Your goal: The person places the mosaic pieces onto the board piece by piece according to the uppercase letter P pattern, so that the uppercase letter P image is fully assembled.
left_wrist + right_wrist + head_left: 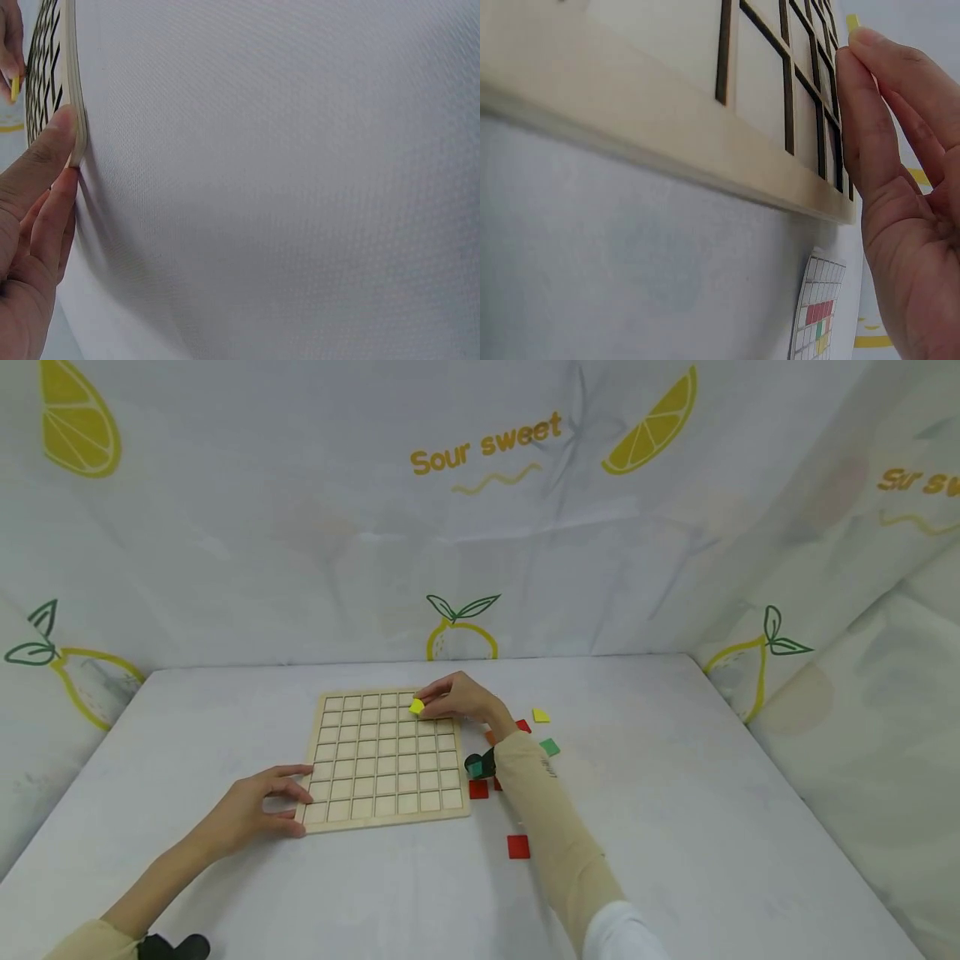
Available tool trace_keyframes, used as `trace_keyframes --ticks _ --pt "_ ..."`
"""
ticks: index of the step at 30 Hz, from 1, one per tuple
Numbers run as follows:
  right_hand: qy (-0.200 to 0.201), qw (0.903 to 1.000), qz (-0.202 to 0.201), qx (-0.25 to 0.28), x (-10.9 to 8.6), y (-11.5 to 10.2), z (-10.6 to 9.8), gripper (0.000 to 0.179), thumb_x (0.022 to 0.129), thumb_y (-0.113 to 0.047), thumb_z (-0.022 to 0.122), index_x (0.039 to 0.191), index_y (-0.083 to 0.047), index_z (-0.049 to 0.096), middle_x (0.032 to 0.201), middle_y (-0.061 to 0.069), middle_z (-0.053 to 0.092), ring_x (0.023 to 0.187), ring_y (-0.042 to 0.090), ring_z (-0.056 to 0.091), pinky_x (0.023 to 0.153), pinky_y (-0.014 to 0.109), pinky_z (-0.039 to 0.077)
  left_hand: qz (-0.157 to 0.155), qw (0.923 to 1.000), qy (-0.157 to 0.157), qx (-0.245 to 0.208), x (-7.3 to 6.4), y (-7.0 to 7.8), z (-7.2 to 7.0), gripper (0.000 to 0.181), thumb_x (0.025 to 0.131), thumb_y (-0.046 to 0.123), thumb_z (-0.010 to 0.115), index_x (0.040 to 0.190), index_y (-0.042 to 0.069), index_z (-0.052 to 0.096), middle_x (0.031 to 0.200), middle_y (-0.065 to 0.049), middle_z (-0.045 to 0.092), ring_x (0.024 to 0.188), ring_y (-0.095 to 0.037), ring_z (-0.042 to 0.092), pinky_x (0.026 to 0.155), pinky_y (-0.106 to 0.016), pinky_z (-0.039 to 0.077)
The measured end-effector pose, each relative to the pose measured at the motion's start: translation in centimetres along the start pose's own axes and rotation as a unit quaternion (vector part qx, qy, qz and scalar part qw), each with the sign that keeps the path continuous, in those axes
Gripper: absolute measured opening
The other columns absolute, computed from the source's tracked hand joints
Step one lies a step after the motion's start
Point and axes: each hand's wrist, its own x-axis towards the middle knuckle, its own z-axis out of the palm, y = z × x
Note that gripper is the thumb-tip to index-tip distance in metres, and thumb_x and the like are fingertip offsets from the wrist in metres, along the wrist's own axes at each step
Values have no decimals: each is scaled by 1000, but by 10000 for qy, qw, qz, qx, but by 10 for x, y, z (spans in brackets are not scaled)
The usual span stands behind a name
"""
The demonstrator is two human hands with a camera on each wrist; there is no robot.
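A pale wooden grid board (386, 746) lies on the white table, its square cells bare wood. At its near-left corner my left hand (251, 806) holds the rim; in the left wrist view the thumb and fingers (46, 217) meet at the board's corner (77, 127). Over the far right part of the board, my right hand (457, 697) pinches a small yellow tile (417, 706) between thumb and fingertips. Only a sliver of that yellow tile (853, 22) shows in the right wrist view, past the fingers. Whether it touches the board I cannot tell.
Right of the board lie loose tiles: several red ones, including one nearer me (518, 847), a green tile (550, 747) and another yellow tile (541, 716). My right forearm hides part of this pile. A printed grid card (821, 307) with coloured squares lies beside the board.
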Motion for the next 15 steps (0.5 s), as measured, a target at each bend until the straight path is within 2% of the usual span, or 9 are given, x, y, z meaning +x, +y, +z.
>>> trace_keyframes --ticks 9,15 --pt "138 9980 -17 -613 7 -6 9 29 81 -4 76 109 -1 71 100 7 70 78 9 58 73 17 53 84 9999 44 -36 0 1 1 31 66 14 85 92 7 69 133 -24 51 108 -42 58 77 -21 59" --pt "184 9940 -25 -1077 6 -13 15 27 81 -4 76 107 0 71 97 8 71 78 8 59 71 16 52 120 9999 97 -4 -1 1 1 31 66 15 86 91 8 69 132 -24 53 106 -42 59 77 -21 59"
